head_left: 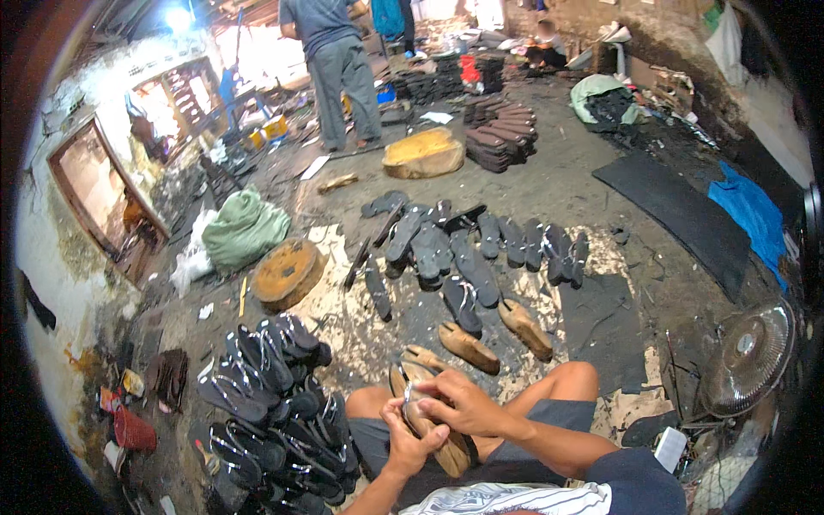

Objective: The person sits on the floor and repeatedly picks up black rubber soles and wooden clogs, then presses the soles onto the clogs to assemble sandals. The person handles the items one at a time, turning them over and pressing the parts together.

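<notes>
Over my crossed legs, my left hand is closed around a wooden shoe last from the left side. My right hand reaches in from the right, its fingers bent and pressed onto the same last. Between the fingertips runs a thin, shiny sandal strap; the fingers partly hide how it sits. Just beyond my hands lies a further wooden last. Two more, a wooden last and another wooden last, rest on the floor ahead, near a black sandal.
Finished-looking black sandals are heaped at my left. Several dark soles spread ahead, before a round wooden block and a yellowish block. A fan stands right. Farther back, a person stands and another sits.
</notes>
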Demonstrator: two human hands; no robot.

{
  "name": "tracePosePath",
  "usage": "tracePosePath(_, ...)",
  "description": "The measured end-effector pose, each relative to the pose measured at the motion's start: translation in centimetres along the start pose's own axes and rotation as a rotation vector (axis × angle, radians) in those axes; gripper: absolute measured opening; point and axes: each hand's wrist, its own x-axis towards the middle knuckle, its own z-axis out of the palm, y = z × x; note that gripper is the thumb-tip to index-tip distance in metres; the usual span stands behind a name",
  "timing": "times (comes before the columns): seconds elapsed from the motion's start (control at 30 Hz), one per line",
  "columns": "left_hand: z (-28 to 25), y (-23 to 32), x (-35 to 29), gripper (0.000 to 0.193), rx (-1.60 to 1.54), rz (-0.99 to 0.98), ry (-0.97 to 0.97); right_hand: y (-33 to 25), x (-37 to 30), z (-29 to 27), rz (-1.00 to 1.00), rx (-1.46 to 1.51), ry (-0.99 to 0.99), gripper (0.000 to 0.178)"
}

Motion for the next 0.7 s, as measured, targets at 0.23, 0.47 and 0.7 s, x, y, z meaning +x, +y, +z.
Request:
tracePosePath(0.23, -0.1, 4.0, -1.9, 0.077, -0.469, -0.132, 0.022, -1.4, -1.2, -3.1, 0.459, 1.004, -0.008, 0.047)
tracePosePath(0.47, -1.8, 0.6, -3.3, 0.073, -0.757, -0.065, 0.018, -1.6, -8.8, 3.1, 0.994, 1.032, -0.177, 0.044)
tracePosePath(0.7, -3.1, 2.3, -4.2, 0.083, -0.657, -0.128, 0.006, -4.2, -9.7, 2.7, 1.044, 1.3, -0.023, 0.04)
